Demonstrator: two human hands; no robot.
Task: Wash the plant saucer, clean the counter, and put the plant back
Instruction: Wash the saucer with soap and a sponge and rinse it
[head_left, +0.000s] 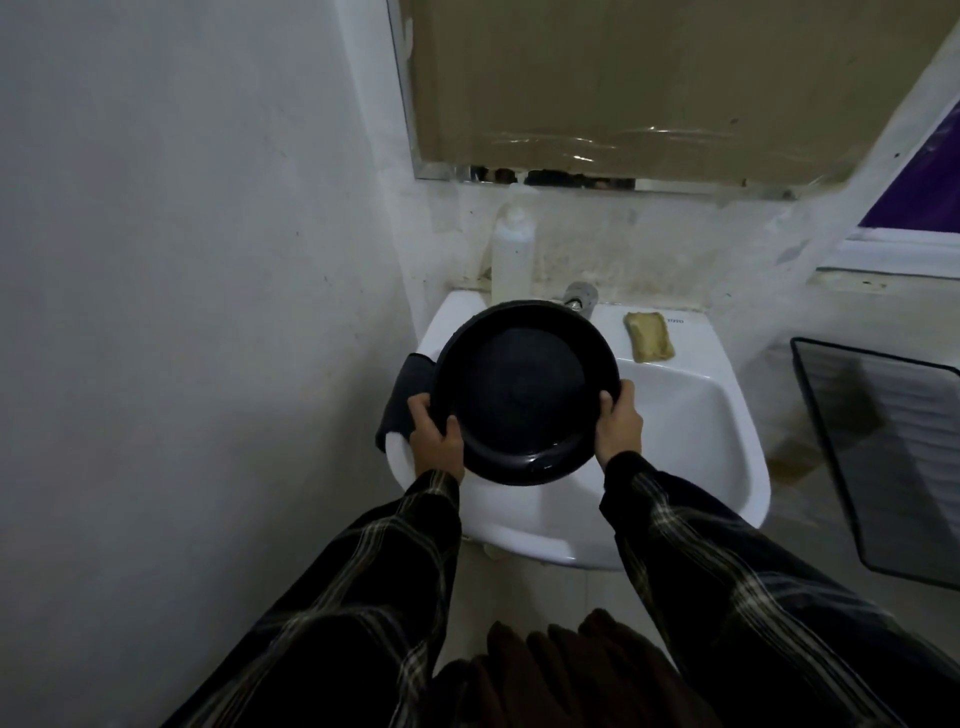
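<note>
A round black plant saucer (524, 392) is held above the white sink (691, 410), its hollow side facing me and a little water gleaming at its lower rim. My left hand (436, 441) grips the rim at the lower left, thumb on the inside. My right hand (618, 426) grips the rim at the right, thumb over the edge. The saucer hides most of the tap (582, 296) behind it. No plant is in view.
A dark cloth (408, 395) lies on the sink's left rim. A yellowish sponge (649, 336) sits on the back right rim. A white bottle (511, 249) stands behind the sink. A wall is close on the left; a dark mesh panel (883, 457) hangs at right.
</note>
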